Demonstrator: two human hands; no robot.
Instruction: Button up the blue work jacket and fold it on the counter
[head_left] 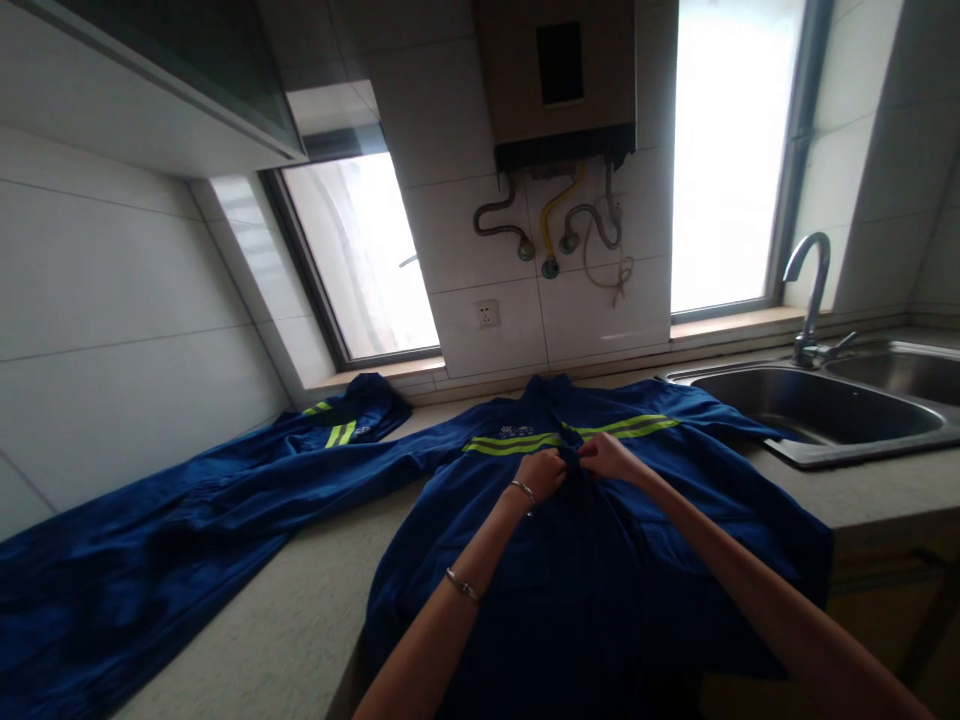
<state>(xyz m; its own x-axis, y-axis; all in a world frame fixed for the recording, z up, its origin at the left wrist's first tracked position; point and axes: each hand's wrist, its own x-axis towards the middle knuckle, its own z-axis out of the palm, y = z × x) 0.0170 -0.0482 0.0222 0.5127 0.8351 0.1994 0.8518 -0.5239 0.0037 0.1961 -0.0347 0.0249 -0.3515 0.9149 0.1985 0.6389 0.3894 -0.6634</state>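
Observation:
A dark blue work jacket (600,560) with yellow-green reflective stripes lies spread front-up on the countertop (300,610), collar toward the wall. My left hand (541,472) and my right hand (609,456) meet at the jacket's centre front just below the chest stripe, fingers pinched on the fabric edges there. Thin bracelets circle my left wrist and forearm. What exactly sits between the fingertips is too small to tell.
A second blue garment (150,540) with similar stripes stretches along the counter to the left. A steel sink (825,410) with a tap (814,290) sits at the right. Two windows, a wall socket (487,314) and a water heater (559,80) with pipes line the back wall.

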